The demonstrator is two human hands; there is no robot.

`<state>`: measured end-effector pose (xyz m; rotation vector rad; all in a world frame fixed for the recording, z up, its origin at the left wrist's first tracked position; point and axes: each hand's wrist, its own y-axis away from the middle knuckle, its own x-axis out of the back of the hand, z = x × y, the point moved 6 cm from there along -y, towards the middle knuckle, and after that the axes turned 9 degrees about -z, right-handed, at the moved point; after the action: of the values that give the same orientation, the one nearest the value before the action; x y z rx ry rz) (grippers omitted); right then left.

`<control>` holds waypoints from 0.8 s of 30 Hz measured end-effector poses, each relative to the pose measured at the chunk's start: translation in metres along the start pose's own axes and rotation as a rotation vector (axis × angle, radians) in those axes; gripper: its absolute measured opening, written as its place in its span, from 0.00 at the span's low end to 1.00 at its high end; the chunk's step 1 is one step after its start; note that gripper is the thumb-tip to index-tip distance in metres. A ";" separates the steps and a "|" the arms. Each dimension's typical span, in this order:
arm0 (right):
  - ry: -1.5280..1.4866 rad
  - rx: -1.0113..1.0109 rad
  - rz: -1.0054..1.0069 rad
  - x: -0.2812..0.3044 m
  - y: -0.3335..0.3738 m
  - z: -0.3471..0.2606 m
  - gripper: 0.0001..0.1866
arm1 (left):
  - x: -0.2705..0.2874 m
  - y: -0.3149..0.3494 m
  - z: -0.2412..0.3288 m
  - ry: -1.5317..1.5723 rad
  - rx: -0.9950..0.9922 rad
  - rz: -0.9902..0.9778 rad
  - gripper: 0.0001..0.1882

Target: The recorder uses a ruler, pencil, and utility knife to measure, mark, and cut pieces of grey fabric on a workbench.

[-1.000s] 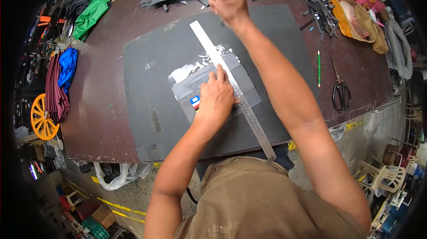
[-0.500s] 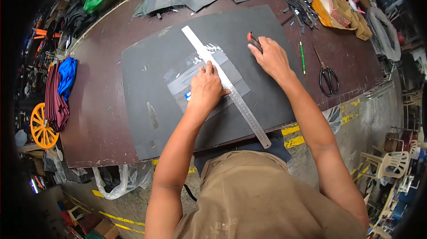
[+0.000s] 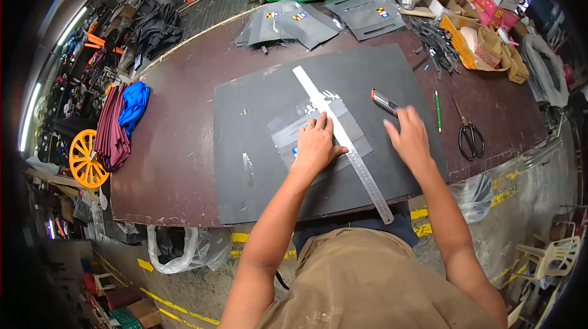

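Note:
My left hand lies with fingers stretched out across a long steel ruler and the grey sheet piece beneath it. A small blue and white patch peeks out beside that hand. The ruler runs slantwise over the sheet, its near end hanging past the table edge. Small white scraps lie by its far part. To the right, my right hand is open, thumb and fingers apart, slightly blurred. Just beyond its fingertips, a black and red utility knife rests on the dark cutting mat.
Right of the mat are a green pencil, black-handled scissors and dark strips. Several grey pieces with coloured patches lie at the back. An orange tray holds cardboard; folded maroon fabric sits at the left edge.
My right hand has let go of the utility knife, which now lies on the mat, and has drawn back toward me. My left hand stays on the ruler. The view has shifted.

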<state>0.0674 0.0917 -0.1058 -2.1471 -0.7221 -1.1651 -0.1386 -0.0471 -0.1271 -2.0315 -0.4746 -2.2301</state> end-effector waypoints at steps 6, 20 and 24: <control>-0.166 -0.154 -0.393 0.030 0.107 -0.072 0.29 | 0.031 -0.013 -0.019 0.053 -0.016 0.015 0.53; -0.165 -0.048 -0.024 0.072 0.099 -0.028 0.20 | 0.041 0.017 -0.019 0.287 -0.141 0.287 0.33; -0.152 -0.103 0.018 0.063 0.093 0.014 0.19 | 0.016 0.047 -0.031 0.307 -0.087 0.230 0.31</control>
<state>0.1694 0.0495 -0.0800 -2.3431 -0.7207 -1.0590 -0.1579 -0.0981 -0.1058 -1.6351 -0.1120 -2.3901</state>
